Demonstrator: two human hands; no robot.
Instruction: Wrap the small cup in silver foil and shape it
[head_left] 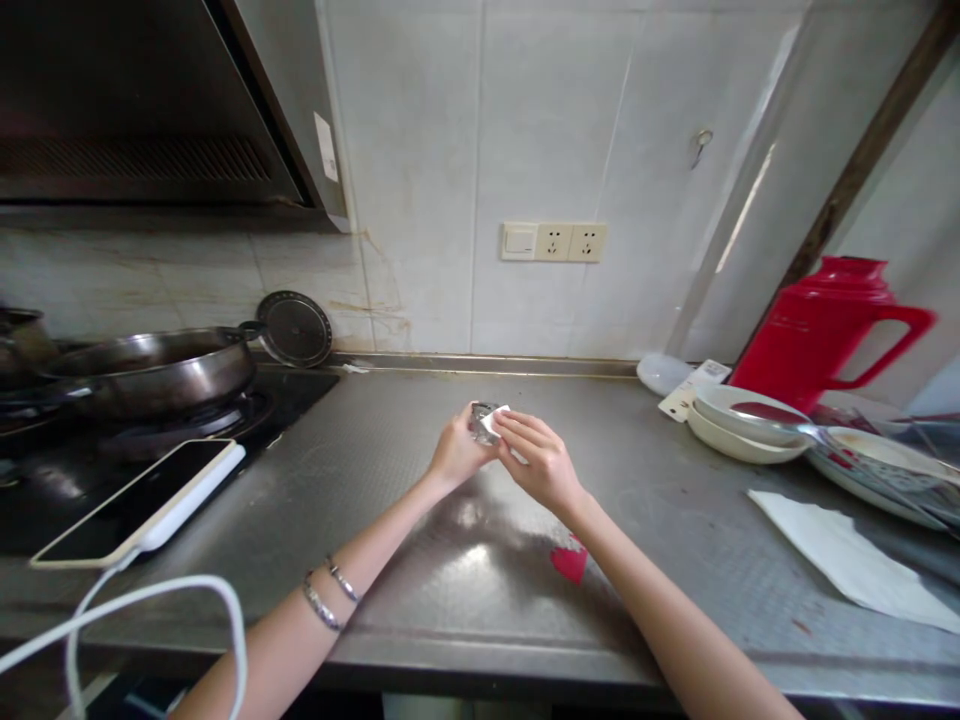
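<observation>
Above the middle of the metal counter (420,420), my left hand (459,455) is closed around a small grey, patterned object (478,424). It looks metallic or glassy, and its exact kind does not show. My right hand (546,462) pinches a folded piece of white tissue (493,418) and presses it against that object's face. Both hands meet there, with the right fingers covering part of the object and the tissue. A red patch (568,563) marks the counter below my right forearm.
To the left, a steel pan (165,375) stands on the black stove (300,400), near a phone (139,505) with a white cable (150,590). At right are stacked bowls (739,440), a plate (862,480), a red thermos jug (825,330) and a paper towel (847,555).
</observation>
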